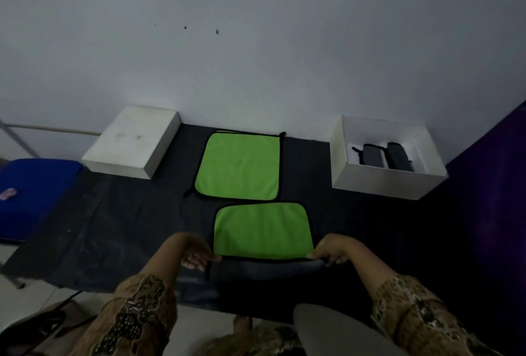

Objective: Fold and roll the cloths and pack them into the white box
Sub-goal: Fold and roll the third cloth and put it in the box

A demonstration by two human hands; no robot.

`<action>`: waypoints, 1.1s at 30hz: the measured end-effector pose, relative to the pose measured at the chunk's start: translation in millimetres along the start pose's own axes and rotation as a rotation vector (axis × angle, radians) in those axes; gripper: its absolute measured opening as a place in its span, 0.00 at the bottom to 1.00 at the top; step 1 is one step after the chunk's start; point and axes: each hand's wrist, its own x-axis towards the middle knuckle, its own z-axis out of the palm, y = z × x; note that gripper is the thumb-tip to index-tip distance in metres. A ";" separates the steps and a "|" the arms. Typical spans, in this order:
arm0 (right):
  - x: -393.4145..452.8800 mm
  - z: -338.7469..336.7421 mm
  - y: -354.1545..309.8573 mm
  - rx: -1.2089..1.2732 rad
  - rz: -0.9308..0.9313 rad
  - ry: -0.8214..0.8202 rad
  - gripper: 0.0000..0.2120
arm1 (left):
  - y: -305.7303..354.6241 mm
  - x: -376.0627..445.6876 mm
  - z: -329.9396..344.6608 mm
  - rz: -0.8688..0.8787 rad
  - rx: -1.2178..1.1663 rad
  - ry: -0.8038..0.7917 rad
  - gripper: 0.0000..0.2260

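Folding near green cloth (263,229), lower centre: left hand (196,256), right hand (330,253) pinching near corners; next, carrying edge forward evenly.

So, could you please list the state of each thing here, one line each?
Near green cloth: flat, near edge lifted.
Far green cloth: spread flat, untouched.
White box: open, two rolled grey cloths inside.
Box lid: off, lying left.
Left hand: pinching near cloth's corner.
Right hand: pinching other corner.
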 end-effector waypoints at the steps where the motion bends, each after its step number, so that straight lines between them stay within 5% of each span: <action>1: 2.0 -2.8 -1.3 -0.001 -0.053 0.085 0.13 | 2.5 2.8 -2.1 0.065 -0.017 0.079 0.10; 5: 7.5 -17.4 -12.9 0.293 -0.234 0.383 0.11 | 9.4 18.3 -15.3 0.357 -0.196 0.437 0.12; 10: 16.0 -33.3 -38.4 0.825 -0.269 0.325 0.09 | 14.0 33.5 -23.2 0.458 -0.249 0.596 0.12; 18: 53.7 -38.4 -56.8 0.747 -0.215 0.555 0.09 | 23.7 57.6 -33.8 0.512 -0.377 0.713 0.04; 27: 80.6 -34.1 -60.2 0.807 -0.128 0.619 0.03 | 38.8 81.4 -45.6 0.519 -0.318 0.753 0.06; 33: 75.5 -9.3 -65.7 0.396 -0.217 0.960 0.18 | 41.4 76.8 -14.7 0.563 0.075 1.178 0.18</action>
